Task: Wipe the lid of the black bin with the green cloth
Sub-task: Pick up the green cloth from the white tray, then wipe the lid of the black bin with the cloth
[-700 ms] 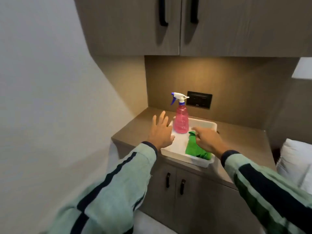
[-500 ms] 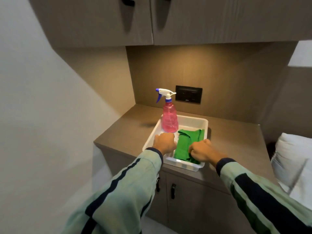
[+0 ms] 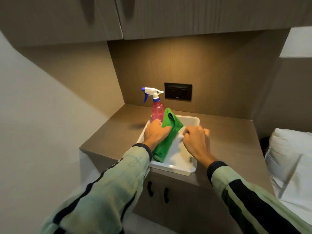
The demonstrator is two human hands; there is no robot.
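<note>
Green cloth point(image 3: 166, 132) lifted partly out of white tray point(image 3: 194, 119) at tabletop point(image 3: 228, 132) front edge. Left hand point(image 3: 156, 132) fingers clamp the cloth; right hand point(image 3: 196, 141) fisted over the tray, contents unclear. Spray bottle point(image 3: 157, 108) stands upright in tray's far-left corner.

A: What crowds the left hand point(image 3: 156, 132)?

B: The pink spray bottle point(image 3: 157, 112) stands just beyond its knuckles, and the green cloth point(image 3: 166, 137) it grips rises between it and the right hand point(image 3: 196, 142).

A: And the right hand?

B: It sits over the white tray point(image 3: 179, 168), whose far wall is just ahead of its knuckles. Right of it the counter point(image 3: 228, 141) lies bare up to the side panel; a white pillow point(image 3: 290, 157) sits beyond.

A: Left of the left hand?

B: Open counter as far as the side wall. The overhead cabinet point(image 3: 185, 16) hangs well above both hands, leaving room over the tray.
</note>
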